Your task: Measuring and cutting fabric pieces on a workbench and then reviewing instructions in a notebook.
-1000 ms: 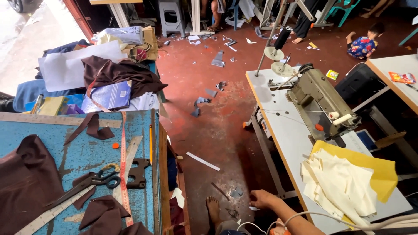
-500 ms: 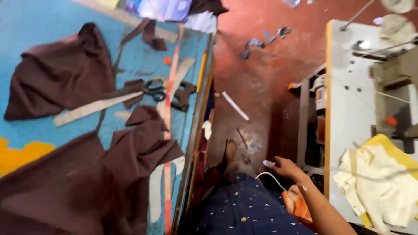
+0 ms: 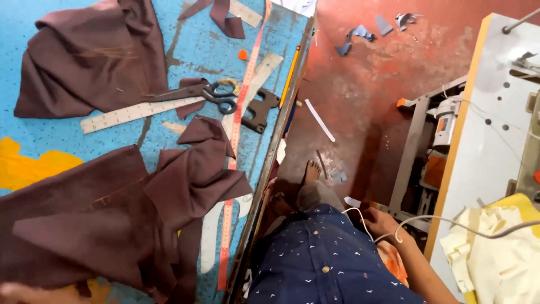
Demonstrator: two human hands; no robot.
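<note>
Scissors [image 3: 197, 94] on ruler [image 3: 135, 111], cloth [image 3: 101, 219] below them, right hand [image 3: 382, 222] perhaps touching cable [image 3: 450, 222]

A blue table [image 3: 34, 135] carries black-handled scissors [image 3: 194, 94] lying across a ruler [image 3: 126, 113]. A red measuring tape [image 3: 236, 141] runs along the table's right side, beside a black tool [image 3: 260, 110]. An orange chalk piece [image 3: 242, 54] lies near the tape. Fabric scraps [image 3: 360, 34] litter the red floor [image 3: 360, 84].

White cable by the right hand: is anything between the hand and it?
Nothing visible. The right hand sits low beside the sewing table's frame, and the white cable loops right against its wrist side. Whether the fingers actually grip it cannot be told.
</note>
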